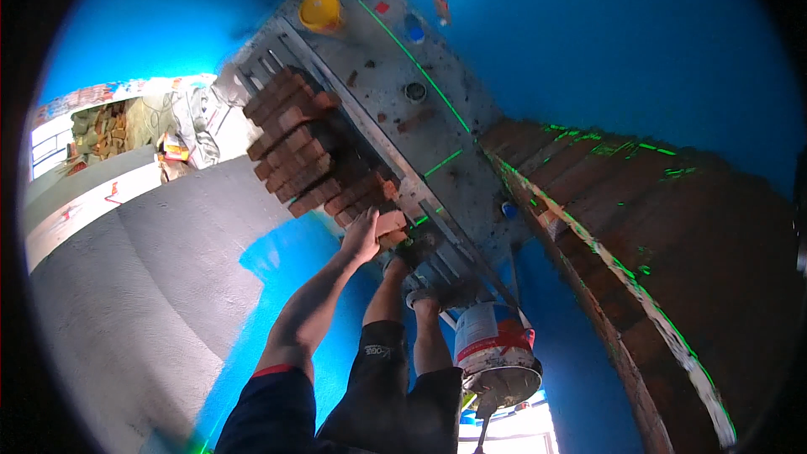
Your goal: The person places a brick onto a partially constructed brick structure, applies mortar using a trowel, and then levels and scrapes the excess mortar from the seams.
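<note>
My left hand (361, 238) reaches forward and is closed on a brick (390, 222) at the near end of a brick stack. The stacked reddish-brown bricks (294, 151) lie in rows on a scaffold platform, beyond my feet. My right hand does not show. At the lower edge, a dark trowel-like tool (485, 410) is seen against a white and red bucket (487, 340) with grey mortar marks; what holds the tool, if anything, is out of view.
My feet stand on the scaffold platform (445, 273), with the floor far below its edge. A brick wall (622, 286) with green laser lines rises on the right. Down on the floor are a yellow bucket (320, 11) and a dark round container (415, 92). A grey plastered wall (160, 244) stands left.
</note>
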`<state>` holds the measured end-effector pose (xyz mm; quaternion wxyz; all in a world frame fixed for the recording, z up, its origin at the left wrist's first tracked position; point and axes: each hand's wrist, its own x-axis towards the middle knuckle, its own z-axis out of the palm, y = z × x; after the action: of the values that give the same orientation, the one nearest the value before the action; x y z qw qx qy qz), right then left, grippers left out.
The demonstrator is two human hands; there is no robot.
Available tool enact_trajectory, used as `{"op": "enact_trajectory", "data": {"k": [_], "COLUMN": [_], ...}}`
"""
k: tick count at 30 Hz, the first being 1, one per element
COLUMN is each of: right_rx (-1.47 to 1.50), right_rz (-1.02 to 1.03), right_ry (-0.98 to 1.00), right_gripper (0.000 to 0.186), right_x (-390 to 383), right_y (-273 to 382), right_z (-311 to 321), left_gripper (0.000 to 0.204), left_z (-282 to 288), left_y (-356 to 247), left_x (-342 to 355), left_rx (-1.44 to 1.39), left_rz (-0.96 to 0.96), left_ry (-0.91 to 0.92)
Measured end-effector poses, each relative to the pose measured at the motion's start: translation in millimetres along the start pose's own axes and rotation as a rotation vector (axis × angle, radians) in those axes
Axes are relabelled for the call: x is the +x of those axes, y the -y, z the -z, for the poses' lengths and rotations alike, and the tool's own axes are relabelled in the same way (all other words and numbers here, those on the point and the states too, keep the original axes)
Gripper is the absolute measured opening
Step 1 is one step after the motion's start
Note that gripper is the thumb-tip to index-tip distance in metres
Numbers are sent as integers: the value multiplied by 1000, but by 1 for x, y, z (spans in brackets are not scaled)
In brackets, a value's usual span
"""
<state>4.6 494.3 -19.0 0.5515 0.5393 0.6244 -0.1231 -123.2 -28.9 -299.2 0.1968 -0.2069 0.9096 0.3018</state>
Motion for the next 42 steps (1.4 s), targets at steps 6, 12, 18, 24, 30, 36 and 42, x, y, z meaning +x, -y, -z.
{"op": "enact_trajectory", "data": {"k": [6,12,18,24,30,36,42], "right_rx": [61,207,271,369,902,340,559], "right_rz": [42,122,164,294,189,92,4], "right_ry": [-16,42,27,12,225,-237,-6], "right_gripper": [46,48,54,50,46,59,58], "right_x": [-34,-36,-91,-87,-43,-60,-49], "right_y": [-37,-110,-107,-125,-143,-104,-79], "right_z": [20,57,58,35,-19,-44,-43], "left_gripper": [44,101,110,106,103,71,57], "left_z": [188,431,426,419,433,320,294], "left_y": [-121,-200,-304,-340,-378,-329,-346], "left_x": [-56,-148,-197,-193,-215,-147,-128], "left_rx": [-297,-1539,-2047,-1930,-1483,-1210,-859], "left_rz": [-7,-207,-352,-353,268,258,427], "left_ry": [-96,236,307,431,489,790,969]}}
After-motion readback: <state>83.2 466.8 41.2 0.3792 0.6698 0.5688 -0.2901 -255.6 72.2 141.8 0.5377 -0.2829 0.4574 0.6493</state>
